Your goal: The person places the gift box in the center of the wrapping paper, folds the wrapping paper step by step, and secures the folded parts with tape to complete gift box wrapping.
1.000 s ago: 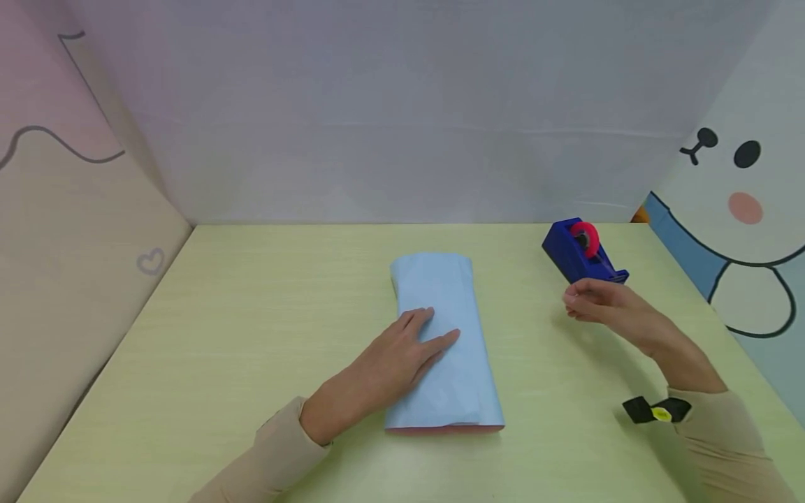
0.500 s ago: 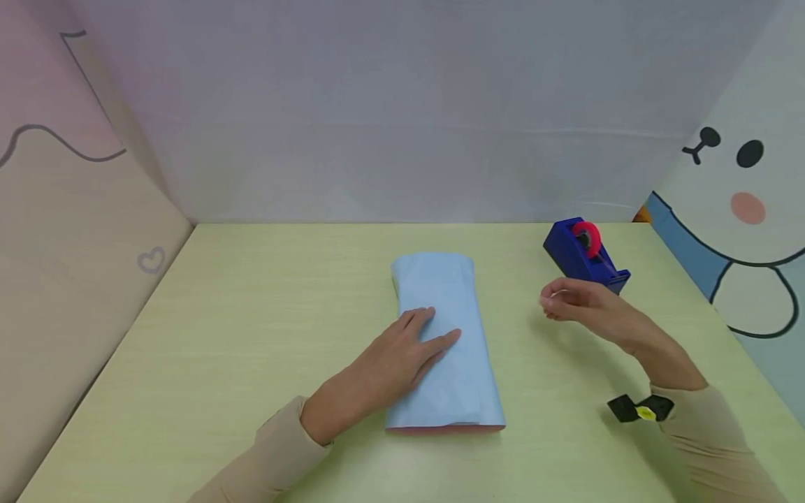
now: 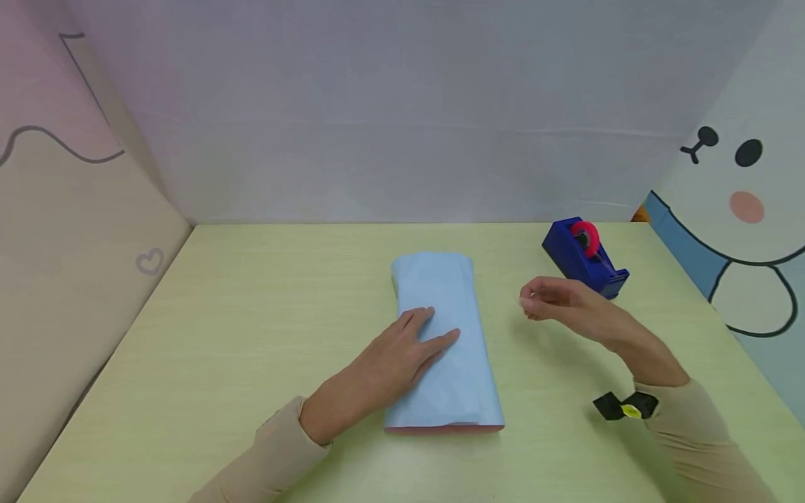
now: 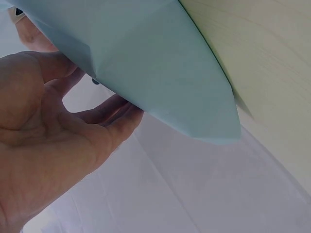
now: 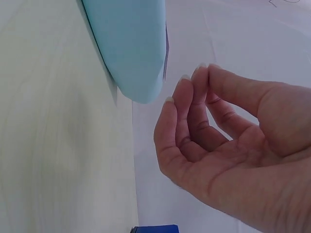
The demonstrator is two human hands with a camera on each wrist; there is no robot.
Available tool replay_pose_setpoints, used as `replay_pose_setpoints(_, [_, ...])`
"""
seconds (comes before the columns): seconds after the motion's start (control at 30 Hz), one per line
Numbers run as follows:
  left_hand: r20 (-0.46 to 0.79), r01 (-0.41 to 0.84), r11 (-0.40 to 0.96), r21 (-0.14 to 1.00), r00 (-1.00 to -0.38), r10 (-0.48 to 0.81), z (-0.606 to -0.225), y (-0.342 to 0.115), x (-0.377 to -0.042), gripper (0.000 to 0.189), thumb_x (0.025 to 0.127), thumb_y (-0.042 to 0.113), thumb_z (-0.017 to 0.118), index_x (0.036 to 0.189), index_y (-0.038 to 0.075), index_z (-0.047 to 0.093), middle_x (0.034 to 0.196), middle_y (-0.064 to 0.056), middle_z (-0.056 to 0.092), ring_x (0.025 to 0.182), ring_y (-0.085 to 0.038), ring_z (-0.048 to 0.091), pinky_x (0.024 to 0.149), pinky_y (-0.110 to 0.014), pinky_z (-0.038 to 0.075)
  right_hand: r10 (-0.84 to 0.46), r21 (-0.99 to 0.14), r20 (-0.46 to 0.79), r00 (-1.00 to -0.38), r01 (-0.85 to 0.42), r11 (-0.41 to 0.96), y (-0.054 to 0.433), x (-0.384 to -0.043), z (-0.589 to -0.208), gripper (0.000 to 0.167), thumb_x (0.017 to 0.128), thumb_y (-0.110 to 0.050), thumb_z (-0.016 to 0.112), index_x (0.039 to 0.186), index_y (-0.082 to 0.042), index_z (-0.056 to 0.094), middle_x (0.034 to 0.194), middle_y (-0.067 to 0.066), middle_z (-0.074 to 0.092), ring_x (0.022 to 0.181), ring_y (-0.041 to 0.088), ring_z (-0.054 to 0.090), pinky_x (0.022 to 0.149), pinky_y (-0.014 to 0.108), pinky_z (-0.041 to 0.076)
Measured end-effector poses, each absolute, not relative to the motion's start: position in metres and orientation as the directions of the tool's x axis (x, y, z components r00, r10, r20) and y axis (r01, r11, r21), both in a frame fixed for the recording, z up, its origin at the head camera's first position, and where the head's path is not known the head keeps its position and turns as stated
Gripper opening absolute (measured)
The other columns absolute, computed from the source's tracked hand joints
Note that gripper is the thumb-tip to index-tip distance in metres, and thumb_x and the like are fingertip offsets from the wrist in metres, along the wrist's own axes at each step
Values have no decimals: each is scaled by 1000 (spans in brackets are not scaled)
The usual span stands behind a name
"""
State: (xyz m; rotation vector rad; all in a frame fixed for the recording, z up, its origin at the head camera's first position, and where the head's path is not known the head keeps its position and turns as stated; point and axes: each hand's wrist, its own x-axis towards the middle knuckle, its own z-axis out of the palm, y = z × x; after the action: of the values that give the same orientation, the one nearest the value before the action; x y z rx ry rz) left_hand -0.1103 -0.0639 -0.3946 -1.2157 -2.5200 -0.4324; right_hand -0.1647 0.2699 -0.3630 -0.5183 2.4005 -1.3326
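Paper package (image 3: 449,391) on the table (image 3: 264,314), tape dispenser (image 3: 566,253) to its right.
The paper package lies just below the frame's centre, the left hand (image 3: 391,362) resting on it; the tape dispenser stands at upper right, behind the right hand (image 3: 575,309) (whose fingertips point toward the package). The backdrop (image 3: 402,126) rises behind the table's far edge.
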Motion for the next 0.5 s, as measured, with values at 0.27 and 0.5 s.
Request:
replay_pose_setpoints(0.27, [380,789,597,145,-602,702,-394,-63,-111,34,102,17,66,136,15,68,133,-26,56,122,-36,56,101,-40,52,-548,-890,-89,-832,-181,419,255,-168,-365,22,106,-15,58,116,4,61,107,24,65,102,35,64,92,26,54])
replay_pose_setpoints(0.5, [383,791,596,138,-598,704,-394,-63,-111,34,102,18,65,136,15,68,132,-26,56,122,-36,56,101,-40,52,-605,-906,-60,-794,-211,367,240,-173,-366,14,105,-11,59,113,0,63,105,26,64,100,38,64,92,29,55])
